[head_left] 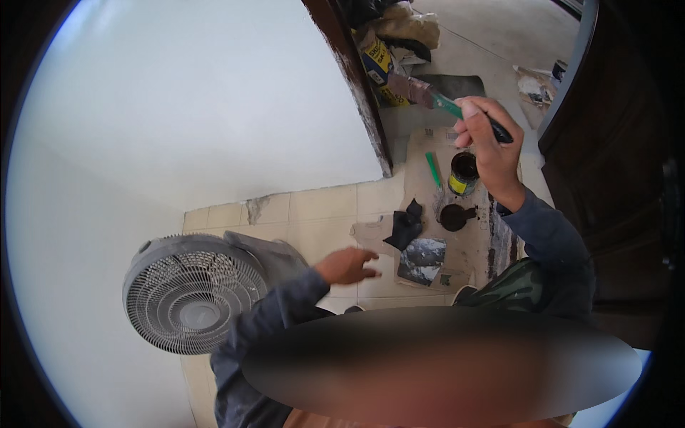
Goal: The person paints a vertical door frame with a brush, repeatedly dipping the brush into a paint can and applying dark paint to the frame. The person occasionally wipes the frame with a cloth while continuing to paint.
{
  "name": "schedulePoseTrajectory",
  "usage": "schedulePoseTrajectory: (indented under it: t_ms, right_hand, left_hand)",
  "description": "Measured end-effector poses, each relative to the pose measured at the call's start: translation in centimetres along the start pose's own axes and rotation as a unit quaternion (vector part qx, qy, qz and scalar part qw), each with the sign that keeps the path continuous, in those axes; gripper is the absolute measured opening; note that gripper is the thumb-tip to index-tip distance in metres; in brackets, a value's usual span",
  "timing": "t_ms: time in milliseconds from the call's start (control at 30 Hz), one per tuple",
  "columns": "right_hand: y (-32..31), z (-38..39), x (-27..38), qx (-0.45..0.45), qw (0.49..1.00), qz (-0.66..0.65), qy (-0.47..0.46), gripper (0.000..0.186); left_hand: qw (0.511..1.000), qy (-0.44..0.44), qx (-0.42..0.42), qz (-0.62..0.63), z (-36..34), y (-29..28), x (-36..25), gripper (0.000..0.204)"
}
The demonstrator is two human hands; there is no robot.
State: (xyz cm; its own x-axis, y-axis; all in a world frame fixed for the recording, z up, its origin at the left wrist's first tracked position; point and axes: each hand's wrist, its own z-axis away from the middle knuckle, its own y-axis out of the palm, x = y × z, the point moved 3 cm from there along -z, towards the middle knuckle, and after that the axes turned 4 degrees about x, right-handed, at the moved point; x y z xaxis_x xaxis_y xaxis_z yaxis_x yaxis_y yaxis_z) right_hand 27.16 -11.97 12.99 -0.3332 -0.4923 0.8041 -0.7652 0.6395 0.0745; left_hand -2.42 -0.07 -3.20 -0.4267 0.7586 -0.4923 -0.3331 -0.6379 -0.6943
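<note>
My right hand (488, 150) grips a paintbrush (448, 104) by its green-and-black handle, bristles raised toward the upper left, near the dark wooden door frame (357, 93). Below it, on a cardboard sheet (428, 200), stand an open can (462, 182) with a yellow label and a round dark lid (452, 218). A second green-handled tool (432, 169), apparently a brush, lies left of the can. A black cloth (405, 230) and a mottled grey-and-white sheet (421, 262) lie lower. My left hand (344, 264) hovers near the cardboard's left edge, fingers apart and holding nothing.
A grey floor fan (200, 299) stands at lower left beside a white wall (200, 93). Past the doorway are yellow-and-blue packaging (378, 57), bags (407, 28) and scraps (535, 93). A dark door (606, 178) stands at right. The bottom middle is blurred.
</note>
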Motion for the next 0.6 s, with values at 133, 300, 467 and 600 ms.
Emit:
schedulePoseTrajectory:
  t_ms: [133, 300, 467, 600]
  right_hand:
    - [-1.1, 1.4, 1.1, -0.026, 0.999, -0.014, 0.025, 0.028]
    - [-1.1, 2.9, 2.1, 0.0, 1.0, -0.025, 0.011, 0.03]
    - [-1.8, 2.9, 3.0, 0.007, 1.0, -0.01, 0.004, 0.032]
    - [-1.3, 2.4, 3.5, -0.004, 1.0, -0.017, 0.02, 0.033]
  left_hand:
    - [0.999, -0.039, -0.035, -0.009, -10.9, -0.6, 5.9, 0.052]
    - [0.963, -0.213, -0.167, 0.005, -19.2, 5.0, 13.3, 0.056]
    - [0.957, -0.222, -0.18, -0.038, -21.0, 11.3, 14.9, 0.042]
    - [0.95, -0.211, -0.225, -0.048, -20.6, 11.7, 14.9, 0.035]
